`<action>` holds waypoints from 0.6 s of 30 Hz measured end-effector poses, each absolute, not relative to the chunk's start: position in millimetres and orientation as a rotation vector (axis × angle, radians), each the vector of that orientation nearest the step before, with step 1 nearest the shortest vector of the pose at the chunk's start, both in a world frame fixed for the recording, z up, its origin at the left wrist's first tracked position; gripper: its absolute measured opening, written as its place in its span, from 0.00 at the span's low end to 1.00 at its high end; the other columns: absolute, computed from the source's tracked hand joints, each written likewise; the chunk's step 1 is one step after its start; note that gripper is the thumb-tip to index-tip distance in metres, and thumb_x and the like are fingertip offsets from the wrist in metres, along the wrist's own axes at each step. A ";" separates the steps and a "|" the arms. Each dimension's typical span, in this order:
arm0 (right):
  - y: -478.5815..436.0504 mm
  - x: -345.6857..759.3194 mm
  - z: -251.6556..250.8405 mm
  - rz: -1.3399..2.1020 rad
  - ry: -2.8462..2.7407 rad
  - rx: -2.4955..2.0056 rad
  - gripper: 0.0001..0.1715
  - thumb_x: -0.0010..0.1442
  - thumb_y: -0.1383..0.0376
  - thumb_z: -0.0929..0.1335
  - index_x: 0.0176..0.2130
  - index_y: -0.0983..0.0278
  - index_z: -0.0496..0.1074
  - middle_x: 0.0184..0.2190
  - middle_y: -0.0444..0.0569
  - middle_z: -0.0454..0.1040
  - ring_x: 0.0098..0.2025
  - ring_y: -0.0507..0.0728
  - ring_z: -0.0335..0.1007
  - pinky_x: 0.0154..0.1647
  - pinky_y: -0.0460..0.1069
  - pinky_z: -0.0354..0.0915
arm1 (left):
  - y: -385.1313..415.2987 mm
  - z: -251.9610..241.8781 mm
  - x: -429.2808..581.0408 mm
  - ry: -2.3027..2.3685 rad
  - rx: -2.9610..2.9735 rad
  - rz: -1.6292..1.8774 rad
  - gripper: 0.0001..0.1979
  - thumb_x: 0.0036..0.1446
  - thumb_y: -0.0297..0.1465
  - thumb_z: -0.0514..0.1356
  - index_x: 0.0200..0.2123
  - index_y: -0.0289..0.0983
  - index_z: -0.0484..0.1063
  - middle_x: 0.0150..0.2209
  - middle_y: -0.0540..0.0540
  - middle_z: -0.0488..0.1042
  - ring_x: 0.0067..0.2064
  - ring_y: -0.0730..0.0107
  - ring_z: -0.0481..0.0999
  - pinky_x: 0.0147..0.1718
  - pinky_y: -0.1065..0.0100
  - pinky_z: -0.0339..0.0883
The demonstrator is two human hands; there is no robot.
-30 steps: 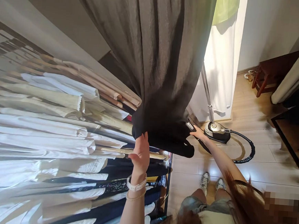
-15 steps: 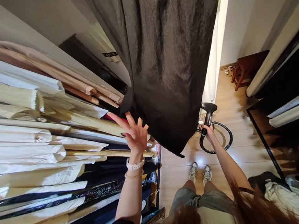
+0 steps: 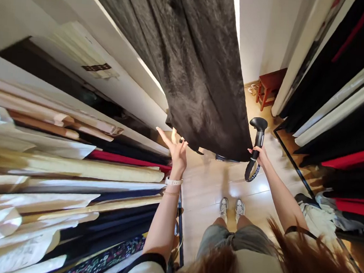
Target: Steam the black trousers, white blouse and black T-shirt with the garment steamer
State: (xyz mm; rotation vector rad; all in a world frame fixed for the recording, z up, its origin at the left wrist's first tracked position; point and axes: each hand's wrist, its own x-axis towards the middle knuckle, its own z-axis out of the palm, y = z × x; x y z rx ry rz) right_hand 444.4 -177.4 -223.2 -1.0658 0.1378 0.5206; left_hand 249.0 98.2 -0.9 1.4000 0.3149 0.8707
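A long dark grey-black garment (image 3: 199,70) hangs down in front of me. My left hand (image 3: 175,147) is raised with fingers spread, open, its tips touching the garment's lower hem on the left. My right hand (image 3: 260,155) grips the handle of a black garment steamer head (image 3: 257,136), held upright just right of the hem, with its ribbed hose (image 3: 249,173) looping below the hand. A white watch and a bead bracelet sit on my left wrist.
Hanging clothes in cream, white, navy and red fill a rack (image 3: 56,173) on the left. Dark, white and red garments (image 3: 344,111) hang on the right. A small red-brown stool (image 3: 267,88) stands on the wooden floor (image 3: 206,184) ahead. My shoes (image 3: 231,207) show below.
My left hand let go of the bunched hem and opened, rising with spread fingers. My right hand lifted the steamer head off the floor unit up beside the garment. The view swung upward.
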 end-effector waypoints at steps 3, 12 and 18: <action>-204.5 437.8 -215.7 0.493 0.143 -1.090 0.27 0.39 0.70 0.73 0.40 0.59 0.64 0.28 0.39 0.71 0.30 0.56 0.79 0.36 0.51 0.79 | 89.2 -16.7 264.7 0.283 1.399 0.841 0.63 0.48 0.38 0.74 0.74 0.56 0.32 0.68 0.39 0.63 0.49 0.71 0.76 0.55 0.65 0.67; -283.4 411.3 -183.3 0.407 0.157 -1.129 0.26 0.42 0.69 0.74 0.42 0.60 0.66 0.36 0.46 0.79 0.40 0.63 0.82 0.52 0.61 0.77 | 57.5 -115.2 307.6 0.366 1.420 0.188 0.40 0.44 0.36 0.74 0.60 0.36 0.66 0.43 0.43 0.79 0.46 0.62 0.77 0.53 0.59 0.67; -317.3 389.4 -184.9 0.416 0.155 -1.165 0.28 0.42 0.69 0.74 0.44 0.59 0.68 0.39 0.49 0.81 0.47 0.65 0.81 0.58 0.63 0.74 | 12.1 -196.2 303.2 0.489 1.473 -0.223 0.15 0.39 0.34 0.74 0.28 0.34 0.74 0.24 0.49 0.71 0.38 0.61 0.73 0.45 0.60 0.66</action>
